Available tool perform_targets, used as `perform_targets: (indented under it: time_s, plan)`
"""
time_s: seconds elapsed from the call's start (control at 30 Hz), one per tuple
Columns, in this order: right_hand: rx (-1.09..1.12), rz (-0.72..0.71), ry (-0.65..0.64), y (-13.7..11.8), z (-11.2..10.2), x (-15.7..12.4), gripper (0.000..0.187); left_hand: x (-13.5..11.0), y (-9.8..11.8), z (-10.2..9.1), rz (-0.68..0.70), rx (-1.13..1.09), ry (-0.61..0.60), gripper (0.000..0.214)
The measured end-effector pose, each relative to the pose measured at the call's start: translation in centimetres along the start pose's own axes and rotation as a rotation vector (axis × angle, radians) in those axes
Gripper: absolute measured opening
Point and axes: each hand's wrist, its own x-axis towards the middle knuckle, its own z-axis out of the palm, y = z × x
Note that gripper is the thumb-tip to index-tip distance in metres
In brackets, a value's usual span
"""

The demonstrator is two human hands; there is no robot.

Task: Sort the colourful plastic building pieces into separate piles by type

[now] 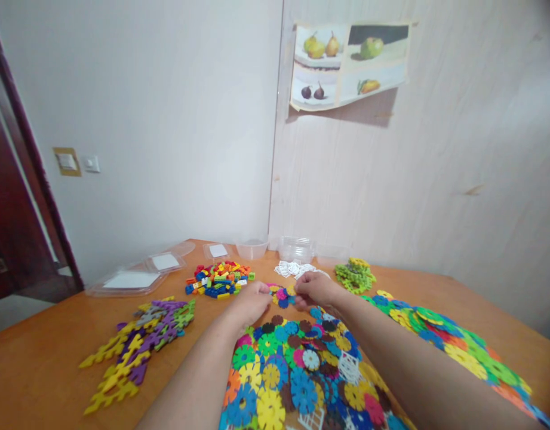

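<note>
Both my hands reach forward over the orange-brown table (42, 364). My left hand (253, 300) and my right hand (314, 291) are closed in pinches on a small cluster of joined snowflake discs (282, 294), pink, blue and yellow, held between them just above the table. Right below my forearms lies a big heap of loose coloured snowflake discs (297, 370). A pile of small coloured bricks (219, 279) sits just left of my left hand.
Yellow, purple and green jagged connector pieces (135, 343) spread at the left. A green disc pile (354, 275), white pieces (296, 269) and a long band of discs (454, 346) lie right. Clear plastic tubs (297, 246) and lids (131, 279) line the wall.
</note>
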Motion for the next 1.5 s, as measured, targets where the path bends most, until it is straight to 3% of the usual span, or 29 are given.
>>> perform_targets:
  time_s: [0.1,0.2,0.43,0.83,1.07,1.5]
  plan:
    - [0.017,-0.004,0.065,-0.2,0.3,0.4,0.011,0.1,-0.2,0.0,0.007,-0.026,-0.019,0.017]
    - [-0.052,-0.001,0.078,0.1,-1.0,0.0,0.010,0.1,-0.1,-0.1,-0.001,-0.019,-0.014,0.017]
    - [-0.357,0.024,-0.069,1.7,-4.6,-1.8,0.012,-0.2,0.2,-0.1,-0.017,0.015,0.001,0.018]
    - [-0.547,-0.043,-0.137,2.3,-4.6,-1.6,0.009,-0.1,0.0,-0.1,-0.006,0.030,-0.018,0.020]
    - [-0.446,-0.063,-0.114,1.8,-4.0,-2.0,0.015,-0.2,0.1,-0.1,0.014,0.046,-0.005,0.019]
    - [-0.009,-0.056,-0.033,0.4,-0.2,-1.4,0.018,-0.2,0.8,-0.1,0.015,-0.054,0.044,0.016]
